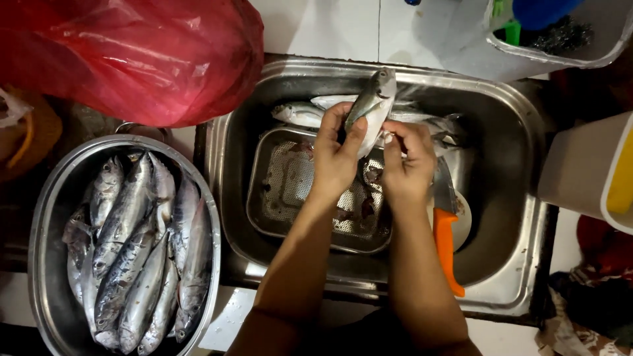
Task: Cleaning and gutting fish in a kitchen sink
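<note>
Your left hand (336, 158) wraps around 1 small silver fish (372, 105), fingers curled on its lower body, holding it head-up over the steel sink (514, 132). Your right hand (407, 165) sits just beside it, fingertips pinching at the fish's belly edge; both hands closed on the same fish, not spread. Under your hands a perforated metal tray (283, 191) lies in the sink with dark reddish scraps on it. Behind the held fish, a few more fish (300, 114) lie along the back of the sink. An orange-handled knife (446, 231) rests in the sink right of your right hand, blade pointing away from you, near but not touching it as far as can be seen. On the counter to the left, a round metal basin (43, 217) holds a pile of silver fish (142, 250), well apart from your hands. A red plastic bag (138, 53) sits behind the basin. A white tub (593, 56) stands top right.
</note>
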